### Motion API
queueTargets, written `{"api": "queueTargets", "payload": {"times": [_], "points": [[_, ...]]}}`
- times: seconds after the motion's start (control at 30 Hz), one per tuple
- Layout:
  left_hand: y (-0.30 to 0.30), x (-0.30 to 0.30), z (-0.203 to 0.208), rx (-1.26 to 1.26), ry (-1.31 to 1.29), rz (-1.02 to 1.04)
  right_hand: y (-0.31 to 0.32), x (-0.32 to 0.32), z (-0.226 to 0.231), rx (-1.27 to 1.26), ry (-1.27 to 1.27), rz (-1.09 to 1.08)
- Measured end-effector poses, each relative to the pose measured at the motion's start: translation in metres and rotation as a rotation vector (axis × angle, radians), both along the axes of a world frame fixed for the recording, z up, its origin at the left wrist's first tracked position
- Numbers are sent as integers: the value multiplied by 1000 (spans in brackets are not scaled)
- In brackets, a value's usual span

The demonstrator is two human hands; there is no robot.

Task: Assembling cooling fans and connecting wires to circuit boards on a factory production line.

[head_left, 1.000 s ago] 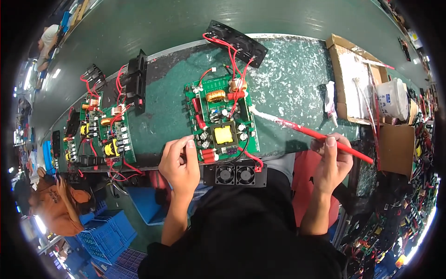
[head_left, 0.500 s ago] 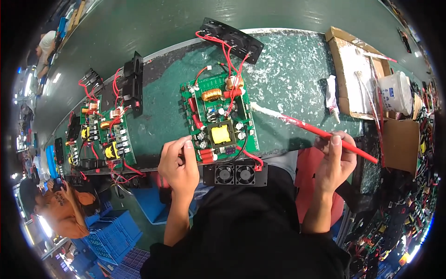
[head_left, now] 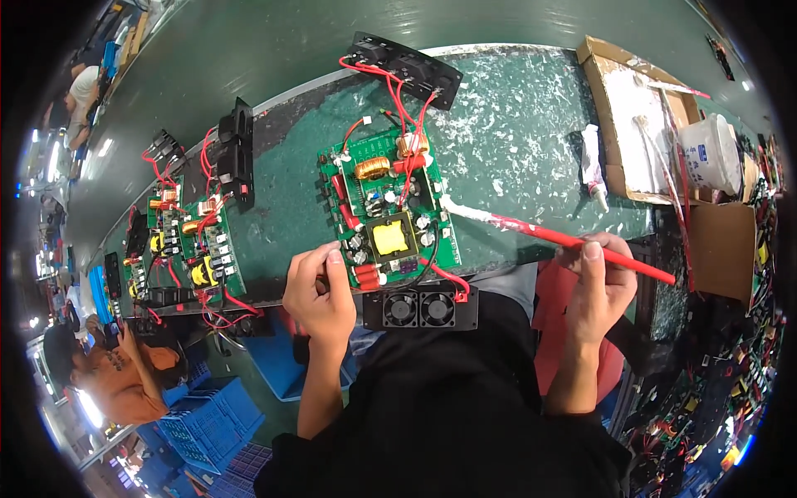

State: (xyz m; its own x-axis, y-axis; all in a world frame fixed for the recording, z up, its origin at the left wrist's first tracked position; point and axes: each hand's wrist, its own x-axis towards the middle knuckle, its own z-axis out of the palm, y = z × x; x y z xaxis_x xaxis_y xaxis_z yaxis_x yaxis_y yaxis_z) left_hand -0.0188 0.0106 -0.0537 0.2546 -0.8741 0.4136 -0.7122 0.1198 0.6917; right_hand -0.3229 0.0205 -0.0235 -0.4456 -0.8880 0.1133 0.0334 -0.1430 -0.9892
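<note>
A worker's bare right hand (head_left: 599, 286) pinches a long, red-handled brush (head_left: 573, 241) between thumb and fingers, its white-coated tip reaching away to the grip's left, at the right edge of a green circuit board (head_left: 388, 202) crowded with copper coils and a yellow-wrapped transformer (head_left: 390, 237). The board lies on a scuffed green bench (head_left: 515, 166), left of that grip. At its lower left corner, the left hand (head_left: 321, 286) is curled, thumb close to forefinger; whether it grasps the edge cannot be told. Red wires run from the board to a black plastic panel (head_left: 403, 70) beyond both hands, while a black twin-fan plate (head_left: 419, 309) sits between them. Beyond the right-hand grip lie a white squeeze tube (head_left: 592, 170) and, farther right, a white-smeared cardboard tray (head_left: 610, 178).
</note>
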Motion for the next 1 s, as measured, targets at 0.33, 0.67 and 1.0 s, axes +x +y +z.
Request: {"api": "queueTargets", "payload": {"times": [0.33, 0.67, 1.0], "points": [[2, -1, 1, 41, 15, -19, 2, 4, 6, -3, -3, 26], [0, -2, 1, -8, 32, -9, 5, 4, 10, 0, -30, 9], [1, -1, 1, -12, 28, -25, 7, -1, 9, -56, 49, 39]]}}
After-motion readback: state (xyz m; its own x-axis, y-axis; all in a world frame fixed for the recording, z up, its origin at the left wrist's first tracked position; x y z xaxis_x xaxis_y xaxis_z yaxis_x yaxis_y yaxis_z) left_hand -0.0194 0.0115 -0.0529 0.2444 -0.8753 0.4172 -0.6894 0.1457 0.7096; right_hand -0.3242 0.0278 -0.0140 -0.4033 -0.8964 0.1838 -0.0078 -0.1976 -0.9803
